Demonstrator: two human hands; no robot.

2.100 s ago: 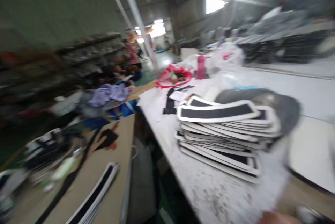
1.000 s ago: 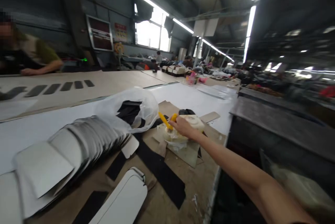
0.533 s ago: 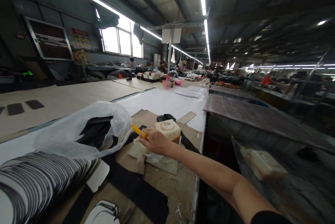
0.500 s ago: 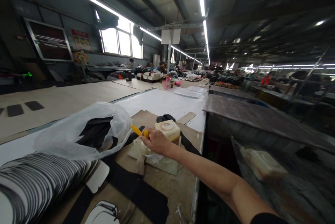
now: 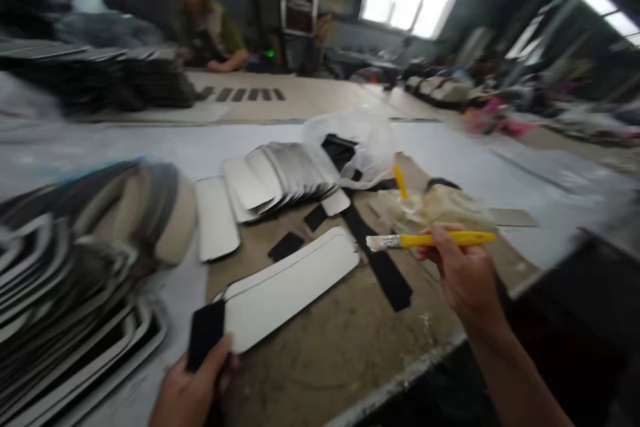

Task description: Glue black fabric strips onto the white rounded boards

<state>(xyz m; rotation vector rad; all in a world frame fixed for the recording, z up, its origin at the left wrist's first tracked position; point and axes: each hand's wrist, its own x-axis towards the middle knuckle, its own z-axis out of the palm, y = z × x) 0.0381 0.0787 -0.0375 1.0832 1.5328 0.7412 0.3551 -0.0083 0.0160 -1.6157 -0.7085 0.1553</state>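
My right hand [image 5: 463,274] is closed around the yellow handle of a paintbrush [image 5: 450,238], held level above the board with its pale bristles pointing left. My left hand [image 5: 193,380] pinches a small black fabric piece [image 5: 206,330], its thumb at the near end of a long white panel [image 5: 293,287]. The panel lies slantwise, and another panel's edge shows beneath it. Just behind my right hand sits a cream glue container [image 5: 457,207]. A second yellow handle [image 5: 401,180] sticks up beside it. A black strip [image 5: 387,274] runs across the brown board [image 5: 320,354].
A row of white panels [image 5: 255,184] fans out behind the board, next to a clear plastic bag [image 5: 375,140] with black material. Stacks of curved dark-edged pieces [image 5: 85,320] fill the left side. A person [image 5: 215,34] is at the far table, near several dark strips [image 5: 253,94].
The view has swung left. My right hand has come away from the glue container and now holds the paintbrush out clearly. My left hand has come into view at the black piece.
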